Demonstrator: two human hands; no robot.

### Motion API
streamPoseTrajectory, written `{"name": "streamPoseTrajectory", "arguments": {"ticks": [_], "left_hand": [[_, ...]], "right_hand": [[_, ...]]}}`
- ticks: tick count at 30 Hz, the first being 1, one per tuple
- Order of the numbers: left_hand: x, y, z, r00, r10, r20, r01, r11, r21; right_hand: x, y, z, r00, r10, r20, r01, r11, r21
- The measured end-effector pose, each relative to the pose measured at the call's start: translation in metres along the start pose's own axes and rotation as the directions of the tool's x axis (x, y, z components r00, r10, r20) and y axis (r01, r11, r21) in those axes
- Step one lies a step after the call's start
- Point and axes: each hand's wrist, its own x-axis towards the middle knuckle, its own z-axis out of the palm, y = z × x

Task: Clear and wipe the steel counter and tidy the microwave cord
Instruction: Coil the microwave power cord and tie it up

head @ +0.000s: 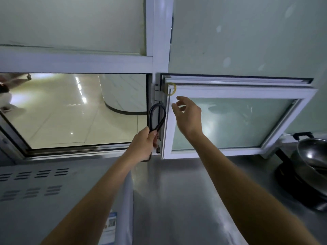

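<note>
Left hand [145, 142] grips a folded loop of black microwave cord [157, 117], holding it upright in front of the white window hinge post, above the back edge of the steel worktop [177, 191]. Right hand [188, 114] is raised with its fingers loosely spread, holding nothing, just below a yellow rubber band [172, 89] hung on the corner of the open window sash [238, 92]. To do this step well, pinch the band free, then wrap it snugly round the cord's gathered strands near the gripping fist. The cord looks thin, glossy and doubled into a narrow oval. The microwave [53, 191] sits at left.
</note>
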Motion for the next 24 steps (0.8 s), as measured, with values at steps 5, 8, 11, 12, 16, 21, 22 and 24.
{"name": "streamPoseTrajectory", "arguments": {"ticks": [5, 8, 11, 12, 16, 21, 22, 24], "left_hand": [[0.018, -0.003, -0.002, 1.000, 0.005, 0.008, -0.005, 0.997, -0.072], [0.025, -0.003, -0.004, 1.000, 0.011, 0.008, -0.010, 0.993, -0.119], [0.033, -0.005, -0.005, 1.000, 0.017, 0.022, -0.012, 0.984, -0.175], [0.034, -0.007, -0.005, 0.999, 0.018, 0.028, -0.012, 0.982, -0.187], [0.037, -0.013, -0.004, 1.000, -0.001, 0.025, 0.006, 0.979, -0.205], [0.033, -0.024, 0.004, 1.000, -0.016, 0.005, 0.017, 0.963, -0.271], [0.030, -0.023, 0.006, 1.000, -0.013, 0.004, 0.014, 0.959, -0.282], [0.023, -0.019, 0.008, 1.000, -0.009, 0.001, 0.009, 0.958, -0.287]], "right_hand": [[0.042, -0.003, 0.006, 0.989, -0.136, -0.059, 0.130, 0.988, -0.089], [0.062, 0.002, 0.012, 0.988, -0.151, -0.042, 0.141, 0.975, -0.172], [0.074, 0.004, 0.022, 0.983, -0.179, -0.032, 0.163, 0.947, -0.277], [0.076, 0.004, 0.025, 0.983, -0.181, -0.037, 0.163, 0.945, -0.285], [0.082, 0.002, 0.033, 0.980, -0.183, -0.071, 0.151, 0.935, -0.322], [0.090, 0.005, 0.038, 0.985, -0.126, -0.118, 0.088, 0.956, -0.280], [0.091, 0.005, 0.038, 0.986, -0.118, -0.116, 0.081, 0.956, -0.281], [0.092, 0.006, 0.038, 0.985, -0.138, -0.105, 0.100, 0.948, -0.301]]}}
